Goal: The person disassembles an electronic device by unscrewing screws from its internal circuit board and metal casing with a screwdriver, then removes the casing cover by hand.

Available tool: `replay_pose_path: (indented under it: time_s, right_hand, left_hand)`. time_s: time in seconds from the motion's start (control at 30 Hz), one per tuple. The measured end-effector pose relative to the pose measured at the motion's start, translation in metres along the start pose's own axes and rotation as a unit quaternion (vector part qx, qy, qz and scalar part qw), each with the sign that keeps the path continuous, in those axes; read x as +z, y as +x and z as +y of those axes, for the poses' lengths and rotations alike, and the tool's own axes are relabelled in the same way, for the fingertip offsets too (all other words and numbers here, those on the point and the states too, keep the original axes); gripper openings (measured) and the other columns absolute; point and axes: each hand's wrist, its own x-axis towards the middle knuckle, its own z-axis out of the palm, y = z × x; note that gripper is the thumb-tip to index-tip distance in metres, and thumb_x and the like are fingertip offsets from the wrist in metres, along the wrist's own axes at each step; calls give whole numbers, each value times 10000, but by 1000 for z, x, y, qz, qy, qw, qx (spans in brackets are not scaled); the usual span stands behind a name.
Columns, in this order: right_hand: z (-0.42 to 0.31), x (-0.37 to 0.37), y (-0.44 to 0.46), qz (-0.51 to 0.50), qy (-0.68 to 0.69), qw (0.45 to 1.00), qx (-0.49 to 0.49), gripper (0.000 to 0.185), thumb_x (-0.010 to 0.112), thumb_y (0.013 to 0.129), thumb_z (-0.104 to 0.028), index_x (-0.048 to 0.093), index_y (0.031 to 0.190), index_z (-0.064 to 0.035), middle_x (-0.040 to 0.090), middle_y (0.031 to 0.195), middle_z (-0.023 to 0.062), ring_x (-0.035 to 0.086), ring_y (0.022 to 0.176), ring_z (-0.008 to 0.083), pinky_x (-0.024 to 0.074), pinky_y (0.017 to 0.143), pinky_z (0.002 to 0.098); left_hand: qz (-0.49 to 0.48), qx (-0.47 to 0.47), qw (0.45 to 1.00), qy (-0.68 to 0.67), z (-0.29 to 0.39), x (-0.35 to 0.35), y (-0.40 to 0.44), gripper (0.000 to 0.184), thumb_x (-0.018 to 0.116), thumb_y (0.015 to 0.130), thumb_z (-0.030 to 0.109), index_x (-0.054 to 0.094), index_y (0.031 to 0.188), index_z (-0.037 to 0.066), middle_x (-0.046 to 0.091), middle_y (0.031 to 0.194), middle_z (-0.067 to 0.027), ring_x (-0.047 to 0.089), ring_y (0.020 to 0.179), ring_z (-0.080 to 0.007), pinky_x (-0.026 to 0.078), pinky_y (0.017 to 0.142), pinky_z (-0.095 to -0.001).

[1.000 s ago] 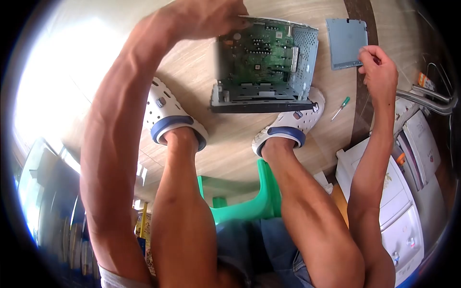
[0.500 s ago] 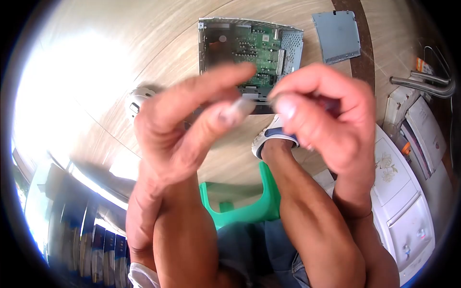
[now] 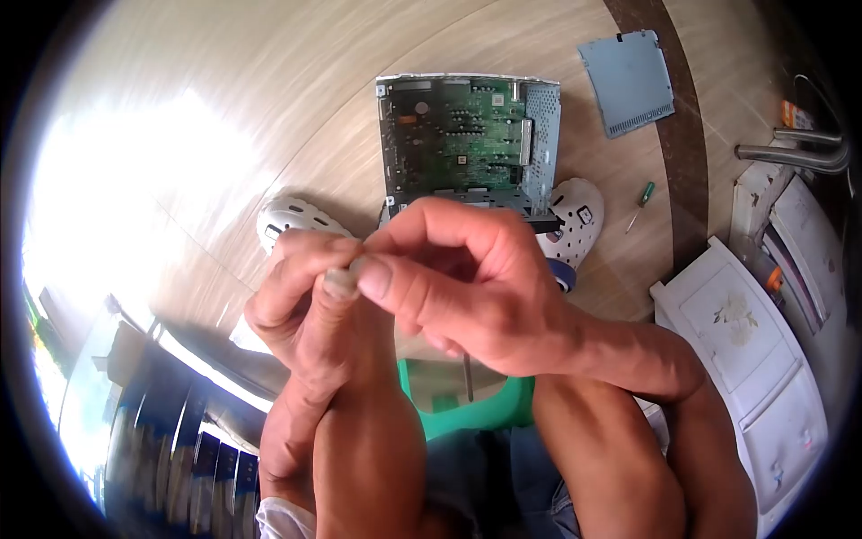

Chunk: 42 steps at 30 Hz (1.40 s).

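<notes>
Thumb and finger of my left hand (image 3: 305,310) are pinched together, tips meeting those of my right hand (image 3: 485,296). Anything between the fingertips is too small or hidden to name. A thin metal shaft (image 3: 468,377) sticks out below the curled fingers of my right hand; its upper part is hidden in the palm. Just beyond both hands, an opened metal case (image 3: 545,135) sits on the floor, with a green circuit board (image 3: 485,135) exposed inside. My right hand overlaps the near edge of the case in view.
On the floor at the upper right lies a grey metal cover (image 3: 628,85). A small green-handled screwdriver (image 3: 647,192) is nearer. White clogs (image 3: 584,211) flank the case. A green stool (image 3: 476,409) is below me, a white drawer unit (image 3: 732,341) to the right.
My hands were apart and blurred; now the fingertips meet, lower and further left for the right hand. The view has shifted, showing the case lower and the small screwdriver uncovered.
</notes>
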Motion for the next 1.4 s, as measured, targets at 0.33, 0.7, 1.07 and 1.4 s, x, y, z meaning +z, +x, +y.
replay_pose_path:
  time_s: [0.33,0.7,1.07,1.4]
  right_hand:
    - [-27,-16,-10,227,-108,947,-200,278,478,990,-82,538,1220,63,503,691,41,441,467,124,377,441,256]
    - [-68,-35,-41,51,-25,897,-438,343,362,1058,-116,480,1348,23,516,1085,74,475,1095,256,335,1066,510]
    - [-56,-45,-36,21,-160,891,-424,356,359,1038,-93,529,1348,-47,486,1075,32,434,1017,204,328,992,480]
    - [-61,-46,-34,21,-158,895,-417,315,378,1017,-74,567,1270,-76,498,1079,26,438,1011,190,322,988,465]
  left_hand:
    - [33,-342,895,-285,-13,18,10,186,621,1026,180,671,1043,2,678,888,-64,618,677,-125,492,625,-244]
    - [-62,-390,794,-462,-27,26,30,203,500,1080,197,616,1114,34,716,1021,-98,717,831,-184,587,755,-321]
    - [-19,-393,802,-450,-30,25,27,211,486,1088,210,611,1111,41,716,1031,-95,711,836,-180,589,757,-323]
    - [-17,-395,803,-446,-31,23,28,187,504,1082,198,618,1106,52,720,1021,-87,707,825,-163,583,751,-310]
